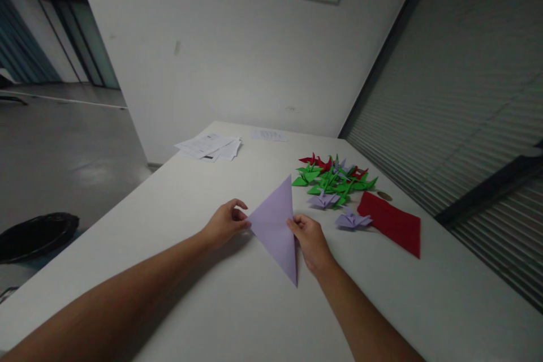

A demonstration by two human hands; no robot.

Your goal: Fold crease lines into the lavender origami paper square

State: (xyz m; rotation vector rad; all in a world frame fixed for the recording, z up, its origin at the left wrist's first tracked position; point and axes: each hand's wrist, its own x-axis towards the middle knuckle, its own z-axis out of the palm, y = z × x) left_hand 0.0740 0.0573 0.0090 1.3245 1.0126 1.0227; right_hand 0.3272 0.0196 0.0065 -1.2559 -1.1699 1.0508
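A sheet of lilac origami paper [275,223], folded into a triangle with a faint crease across its middle, is held just over the white table [186,300]. Its left corner is pinched between the thumb and fingers of my left hand [227,222]. At the long right edge, my right hand [309,237] grips the paper with the thumb on top; the fingers behind it are partly hidden. Right of the paper sit two lilac paper cranes, one [352,219] near the red paper and another [324,199] at the front of a pile.
Green and red folded cranes [335,178] are heaped at the right. Red paper [392,223] and a small brown disc [384,195] lie beside them. Printed sheets [207,146] rest at the back left. A black-lined bin [38,235] stands left of the table; blinds [458,96] border the right.
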